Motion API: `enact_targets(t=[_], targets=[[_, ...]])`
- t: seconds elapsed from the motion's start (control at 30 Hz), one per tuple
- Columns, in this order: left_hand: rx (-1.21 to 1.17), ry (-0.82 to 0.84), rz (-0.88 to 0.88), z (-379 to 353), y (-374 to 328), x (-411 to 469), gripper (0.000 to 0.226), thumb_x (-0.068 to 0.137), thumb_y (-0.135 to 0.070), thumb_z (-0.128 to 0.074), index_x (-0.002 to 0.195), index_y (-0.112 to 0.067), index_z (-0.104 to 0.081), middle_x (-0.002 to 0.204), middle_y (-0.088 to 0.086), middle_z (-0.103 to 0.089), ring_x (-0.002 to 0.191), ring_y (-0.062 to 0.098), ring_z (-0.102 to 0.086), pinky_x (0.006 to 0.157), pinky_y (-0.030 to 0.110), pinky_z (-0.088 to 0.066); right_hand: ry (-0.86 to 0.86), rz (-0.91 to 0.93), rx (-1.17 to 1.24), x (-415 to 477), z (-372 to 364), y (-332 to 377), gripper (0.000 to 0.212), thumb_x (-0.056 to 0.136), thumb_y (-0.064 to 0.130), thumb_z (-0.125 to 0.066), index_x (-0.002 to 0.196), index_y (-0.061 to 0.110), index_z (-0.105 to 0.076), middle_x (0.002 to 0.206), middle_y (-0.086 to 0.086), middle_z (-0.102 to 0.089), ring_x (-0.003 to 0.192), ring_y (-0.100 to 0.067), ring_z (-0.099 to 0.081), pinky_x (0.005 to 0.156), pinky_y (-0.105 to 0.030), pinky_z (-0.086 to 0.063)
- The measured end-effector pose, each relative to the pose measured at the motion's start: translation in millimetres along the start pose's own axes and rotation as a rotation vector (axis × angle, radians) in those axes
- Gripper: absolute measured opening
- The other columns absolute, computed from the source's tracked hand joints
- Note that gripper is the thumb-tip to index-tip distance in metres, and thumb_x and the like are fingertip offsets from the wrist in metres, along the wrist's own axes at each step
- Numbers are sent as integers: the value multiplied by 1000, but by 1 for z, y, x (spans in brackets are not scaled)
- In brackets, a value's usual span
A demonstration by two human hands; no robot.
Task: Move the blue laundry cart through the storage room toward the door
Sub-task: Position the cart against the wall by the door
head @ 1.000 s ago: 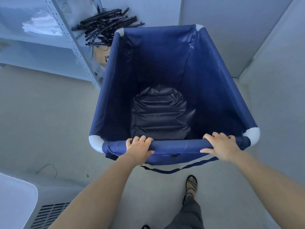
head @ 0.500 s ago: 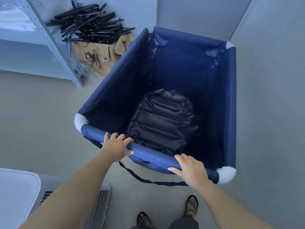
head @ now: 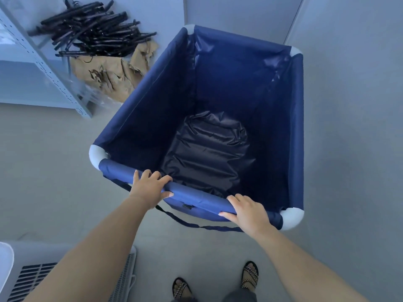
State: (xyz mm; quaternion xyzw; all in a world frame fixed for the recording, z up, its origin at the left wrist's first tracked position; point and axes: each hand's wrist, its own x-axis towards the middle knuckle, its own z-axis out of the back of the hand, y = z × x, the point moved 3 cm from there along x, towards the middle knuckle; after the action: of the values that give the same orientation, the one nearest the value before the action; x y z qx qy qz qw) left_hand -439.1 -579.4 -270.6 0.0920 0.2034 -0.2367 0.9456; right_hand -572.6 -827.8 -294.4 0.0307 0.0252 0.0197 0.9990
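The blue laundry cart fills the middle of the view, a deep fabric bin with white corner caps and a dark liner at its bottom. It stands skewed, its far end angled to the right. My left hand grips the near rim bar toward its left end. On the same bar, my right hand holds on close to the right corner cap. A blue strap hangs below the near rim. No door is visible.
A wall runs close along the cart's right side. A metal shelf post stands at left, with a pile of black hangers and brown paper behind it. A white vented appliance sits at lower left. My sandalled feet are below.
The cart has swung so its far end points right, closer to the right wall. The hangers and paper pile have come into fuller view. Both hands kept their hold on the rim.
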Motion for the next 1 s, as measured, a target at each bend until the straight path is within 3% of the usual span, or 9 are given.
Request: enact_targets(t=[0.13,0.37,0.6,0.83,1.0], targets=[[-14,25,55,3,-18,11,49,93,-58,-34,137,-37,-29,136,-6,-44,128,25,-33,113,52,-19,57,13,63,12,-7,-32,52,84,67,-42,98,18,-53,82,2,-54,75,-20,-53,52,-31,-32],[-116,-16,113,1,-99,30,51,90,-63,-32,134,-38,-32,128,-5,-45,127,26,-35,115,57,-10,140,64,4,23,-2,-133,51,83,66,-46,102,20,-54,84,2,-54,78,-20,-53,57,-31,-42],[-219,-18,190,16,-177,58,50,91,-62,-31,135,-38,-30,130,-3,-42,125,27,-35,114,55,-11,204,149,-5,50,10,-226,53,82,68,-45,114,26,-49,94,4,-56,84,-17,-53,63,-26,-40],[-220,-46,161,23,-179,63,48,94,-55,-32,139,-39,-25,129,-6,-44,122,24,-39,112,48,-20,186,168,-17,71,14,-244,54,82,70,-42,111,26,-49,95,2,-58,83,-20,-54,69,-32,-44],[-213,-80,29,21,-177,53,45,95,-52,-35,137,-36,-30,124,-7,-50,112,21,-47,100,37,-32,235,147,-77,61,15,-240,55,82,70,-41,109,23,-48,93,-1,-54,82,-22,-50,70,-33,-40]])
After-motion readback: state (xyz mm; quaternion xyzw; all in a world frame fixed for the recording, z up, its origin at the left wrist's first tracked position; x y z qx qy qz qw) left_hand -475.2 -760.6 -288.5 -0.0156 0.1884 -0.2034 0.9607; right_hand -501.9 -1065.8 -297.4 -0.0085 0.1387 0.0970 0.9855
